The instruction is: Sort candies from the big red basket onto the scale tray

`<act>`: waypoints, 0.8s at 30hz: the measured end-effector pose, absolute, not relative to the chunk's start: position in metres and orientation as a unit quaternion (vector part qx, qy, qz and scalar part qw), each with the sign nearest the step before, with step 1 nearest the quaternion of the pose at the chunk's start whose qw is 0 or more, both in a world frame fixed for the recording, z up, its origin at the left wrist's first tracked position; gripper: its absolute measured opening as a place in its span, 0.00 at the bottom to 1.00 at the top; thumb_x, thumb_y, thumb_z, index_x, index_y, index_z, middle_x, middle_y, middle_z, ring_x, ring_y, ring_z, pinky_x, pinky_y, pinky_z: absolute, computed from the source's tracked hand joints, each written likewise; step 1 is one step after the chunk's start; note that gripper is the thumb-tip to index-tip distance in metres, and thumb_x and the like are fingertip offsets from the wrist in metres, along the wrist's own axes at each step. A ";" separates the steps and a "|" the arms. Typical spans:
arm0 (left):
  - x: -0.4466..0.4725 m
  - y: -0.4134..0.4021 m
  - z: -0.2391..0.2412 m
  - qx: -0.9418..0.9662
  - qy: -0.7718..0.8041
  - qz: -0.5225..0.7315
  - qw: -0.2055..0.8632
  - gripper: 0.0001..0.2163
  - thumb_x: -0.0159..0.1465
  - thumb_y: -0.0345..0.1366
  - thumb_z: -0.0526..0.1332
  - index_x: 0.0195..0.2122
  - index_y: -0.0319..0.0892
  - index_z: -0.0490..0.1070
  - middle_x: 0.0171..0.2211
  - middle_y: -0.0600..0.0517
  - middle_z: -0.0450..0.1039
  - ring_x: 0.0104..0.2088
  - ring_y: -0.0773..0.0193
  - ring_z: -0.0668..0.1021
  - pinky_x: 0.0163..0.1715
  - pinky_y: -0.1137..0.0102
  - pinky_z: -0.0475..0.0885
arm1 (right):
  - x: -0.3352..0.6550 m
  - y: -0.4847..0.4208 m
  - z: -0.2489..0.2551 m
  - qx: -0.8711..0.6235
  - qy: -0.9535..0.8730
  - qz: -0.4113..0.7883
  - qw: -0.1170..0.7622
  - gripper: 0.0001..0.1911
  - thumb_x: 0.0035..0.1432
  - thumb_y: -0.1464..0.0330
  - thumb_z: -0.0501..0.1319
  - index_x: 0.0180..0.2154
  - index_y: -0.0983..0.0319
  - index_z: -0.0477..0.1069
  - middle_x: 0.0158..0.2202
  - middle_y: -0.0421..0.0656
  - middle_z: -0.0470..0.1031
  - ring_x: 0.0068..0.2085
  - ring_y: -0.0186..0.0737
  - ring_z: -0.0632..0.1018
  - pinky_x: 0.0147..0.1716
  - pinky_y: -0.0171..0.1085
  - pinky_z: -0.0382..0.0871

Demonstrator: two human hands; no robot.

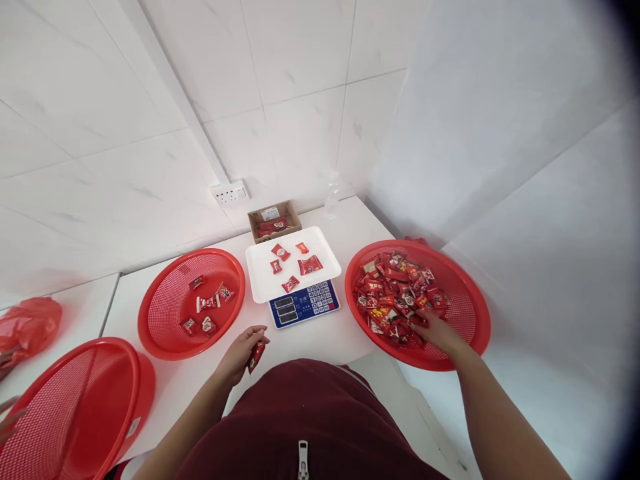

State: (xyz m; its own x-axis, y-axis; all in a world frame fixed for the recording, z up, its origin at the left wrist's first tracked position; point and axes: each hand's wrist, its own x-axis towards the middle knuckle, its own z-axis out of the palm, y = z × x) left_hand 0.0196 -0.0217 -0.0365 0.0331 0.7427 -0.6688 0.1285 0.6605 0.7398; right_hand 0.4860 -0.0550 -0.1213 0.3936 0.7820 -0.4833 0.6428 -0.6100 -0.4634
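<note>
My left hand (245, 351) is closed around a red-wrapped candy (255, 357), just in front of the scale. In the right-hand red basket (469, 313), my right hand (436, 331) reaches into a pile of wrapped candies (395, 287); its thumb and fingers close on a red wrapper, with the fingertips partly hidden. Between my hands stands a blue digital scale (305, 305) topped by a white tray (260, 270). Several red candies (311, 265) lie spread out on that tray. Another red basket (150, 320), left of the scale, has several candies at its bottom.
A cardboard box (275, 220) with red packets stands behind the tray, near a clear bottle (332, 200) by the wall. At lower left is a third red basket (133, 393), with another person's hand (9, 419) beside it. A red plastic bag (33, 327) lies far left.
</note>
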 end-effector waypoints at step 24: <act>0.018 -0.029 -0.033 0.327 0.656 0.255 0.631 0.22 0.50 0.46 0.64 0.42 0.38 0.69 0.29 0.52 0.73 0.24 0.71 0.69 0.26 0.75 0.64 | 0.473 -0.044 -0.075 -0.767 -0.257 0.500 0.309 0.13 0.48 0.67 0.52 0.38 0.55 0.67 0.36 0.42 0.80 0.41 0.44 0.79 0.37 0.41 0.75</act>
State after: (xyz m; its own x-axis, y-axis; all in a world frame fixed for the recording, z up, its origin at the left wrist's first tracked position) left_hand 0.0176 -0.0290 -0.0333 0.0104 0.7506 -0.6607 0.1071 0.6561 0.7470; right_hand 0.4730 -0.0437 -0.0750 0.3671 0.7040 -0.6079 0.0853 -0.6763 -0.7317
